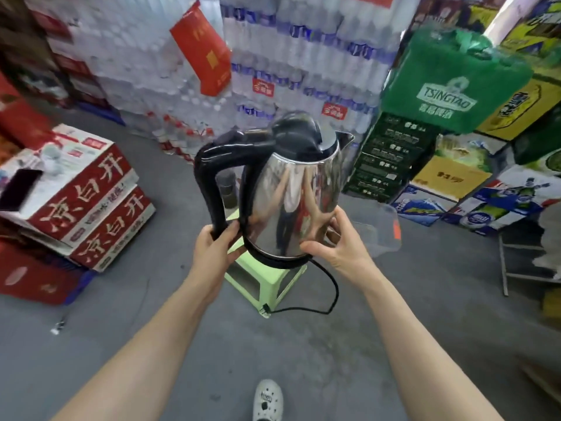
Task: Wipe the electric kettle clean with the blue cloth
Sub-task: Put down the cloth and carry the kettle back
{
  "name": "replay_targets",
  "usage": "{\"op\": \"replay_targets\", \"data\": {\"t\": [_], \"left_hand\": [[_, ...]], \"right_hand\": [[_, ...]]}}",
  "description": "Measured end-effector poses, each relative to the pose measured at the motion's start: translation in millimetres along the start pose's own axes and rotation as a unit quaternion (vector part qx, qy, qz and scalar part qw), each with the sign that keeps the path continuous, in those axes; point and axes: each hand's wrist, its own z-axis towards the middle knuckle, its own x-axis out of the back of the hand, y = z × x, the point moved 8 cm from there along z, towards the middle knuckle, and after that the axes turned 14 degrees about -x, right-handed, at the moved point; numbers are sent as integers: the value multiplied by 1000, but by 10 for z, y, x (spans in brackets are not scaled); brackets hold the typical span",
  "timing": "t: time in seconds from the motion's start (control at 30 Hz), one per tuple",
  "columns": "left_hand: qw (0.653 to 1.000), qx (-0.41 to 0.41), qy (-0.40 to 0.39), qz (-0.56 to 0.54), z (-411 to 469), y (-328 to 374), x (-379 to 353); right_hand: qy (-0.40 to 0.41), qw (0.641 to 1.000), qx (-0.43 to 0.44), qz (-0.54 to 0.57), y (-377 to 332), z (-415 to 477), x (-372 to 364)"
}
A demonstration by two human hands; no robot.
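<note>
A shiny steel electric kettle (291, 202) with a black handle, lid and base is held up in the air, tilted slightly, its spout to the right. My left hand (212, 247) grips the bottom end of the black handle. My right hand (337, 241) cups the lower right side of the steel body, thumb on the front. A black power cord (331, 287) hangs from the kettle's base down to the floor. No blue cloth is visible.
A pale green plastic stool (267, 278) stands right below the kettle. Red-and-white cartons (91, 202) are stacked at the left with a dark phone (18, 189) on top. Bottled-water packs (273, 71) and beer crates (391, 159) fill the back. My white shoe (267, 399) is on the grey floor.
</note>
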Motion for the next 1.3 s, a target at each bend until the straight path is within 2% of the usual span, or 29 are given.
{"op": "replay_targets", "data": {"t": [0.3, 0.63, 0.77, 1.07, 1.3], "left_hand": [[999, 18, 15, -27, 1173, -1462, 401], [1000, 15, 0, -25, 1910, -2507, 589], [999, 15, -8, -41, 2081, -2723, 566], [997, -18, -49, 50, 2316, -2909, 613], [996, -10, -35, 81, 2367, -2939, 604]], "right_hand": [[-22, 999, -13, -20, 941, 1639, -581], [-46, 999, -2, -7, 1664, 2639, -940], [-49, 999, 7, 6, 1790, 2858, -943], [-61, 997, -26, 25, 2236, 3132, -968], [-71, 996, -49, 18, 2336, 3176, -1039]]}}
